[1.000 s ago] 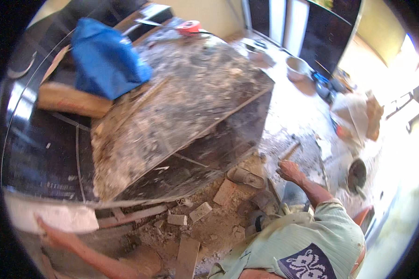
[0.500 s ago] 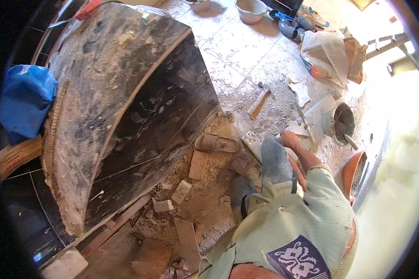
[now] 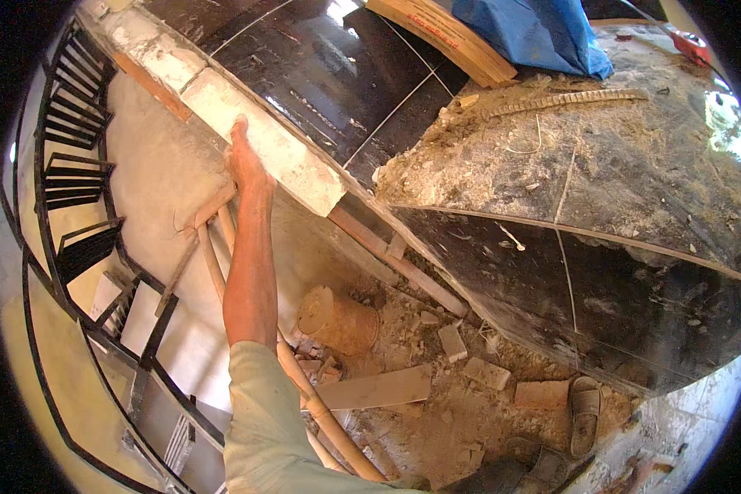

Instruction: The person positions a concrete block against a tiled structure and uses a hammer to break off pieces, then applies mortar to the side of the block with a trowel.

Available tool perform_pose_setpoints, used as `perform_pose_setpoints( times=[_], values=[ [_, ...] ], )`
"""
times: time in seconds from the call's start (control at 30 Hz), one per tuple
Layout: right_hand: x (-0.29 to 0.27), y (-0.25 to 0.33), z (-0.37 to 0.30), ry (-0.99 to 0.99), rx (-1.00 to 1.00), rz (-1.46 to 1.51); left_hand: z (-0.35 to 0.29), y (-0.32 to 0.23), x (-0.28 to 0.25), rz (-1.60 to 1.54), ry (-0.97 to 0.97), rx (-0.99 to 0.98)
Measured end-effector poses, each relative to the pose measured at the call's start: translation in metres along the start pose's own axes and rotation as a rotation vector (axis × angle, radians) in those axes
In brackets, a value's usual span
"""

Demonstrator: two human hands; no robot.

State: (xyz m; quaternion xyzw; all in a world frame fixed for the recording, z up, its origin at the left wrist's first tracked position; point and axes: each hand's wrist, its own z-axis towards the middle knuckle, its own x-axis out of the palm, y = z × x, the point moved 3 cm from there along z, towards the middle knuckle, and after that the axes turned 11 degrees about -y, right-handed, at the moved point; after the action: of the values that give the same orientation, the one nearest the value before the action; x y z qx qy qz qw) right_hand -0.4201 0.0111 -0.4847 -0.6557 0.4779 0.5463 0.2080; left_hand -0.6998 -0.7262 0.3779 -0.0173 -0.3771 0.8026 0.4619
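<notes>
My left hand (image 3: 249, 165) is at the end of an outstretched arm in a pale green sleeve. It grips the outer edge of a row of white blocks (image 3: 276, 148) that tops a low ledge. One digit lies on the block's upper face, and the other fingers curl down the outer side, partly hidden. Below the hand, a wooden piece (image 3: 214, 204) joins long poles (image 3: 325, 412) that slope down beneath my arm. My right hand is out of the picture.
A black-tiled counter (image 3: 634, 288) with a rubble-strewn top stands at right. A blue sheet (image 3: 535, 37) and a timber beam (image 3: 445, 37) lie behind. Black railings (image 3: 78, 165) curve down the left. A rusty bucket (image 3: 337, 319), a board (image 3: 370, 389), bricks (image 3: 542, 393) and a sandal (image 3: 585, 412) are below.
The view has swung far to the left. My left hand now shows on the white blocks. My right hand has left the picture, as have the hammer and the mortar bucket.
</notes>
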Motion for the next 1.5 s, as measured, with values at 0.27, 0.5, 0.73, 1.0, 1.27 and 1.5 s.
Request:
perform_pose_setpoints(
  times=[0.27, 0.5, 0.73, 1.0, 1.27, 1.5],
  values=[
    [0.010, 0.046, 0.030, -0.032, -0.046, 0.038, 0.006, -0.002, -0.002, 0.135, -0.065, 0.076],
    [-0.003, 0.074, 0.036, -0.083, -0.064, 0.107, 0.026, 0.016, -0.011, 0.116, -0.045, 0.105],
    [-0.077, 0.107, 0.013, -0.195, -0.125, 0.252, 0.043, 0.024, -0.022, 0.051, -0.056, 0.116],
    [-0.260, 0.149, -0.049, -0.463, -0.221, 0.541, 0.020, 0.026, -0.011, 0.198, -0.165, 0.097],
    [-0.453, 0.220, -0.159, -0.659, -0.467, 0.884, -0.006, -0.024, -0.007, 0.291, -0.198, -0.004],
    [-0.600, 0.302, -0.284, -0.811, -0.896, 1.169, 0.002, -0.006, -0.008, 0.307, -0.237, 0.059]
  ],
)
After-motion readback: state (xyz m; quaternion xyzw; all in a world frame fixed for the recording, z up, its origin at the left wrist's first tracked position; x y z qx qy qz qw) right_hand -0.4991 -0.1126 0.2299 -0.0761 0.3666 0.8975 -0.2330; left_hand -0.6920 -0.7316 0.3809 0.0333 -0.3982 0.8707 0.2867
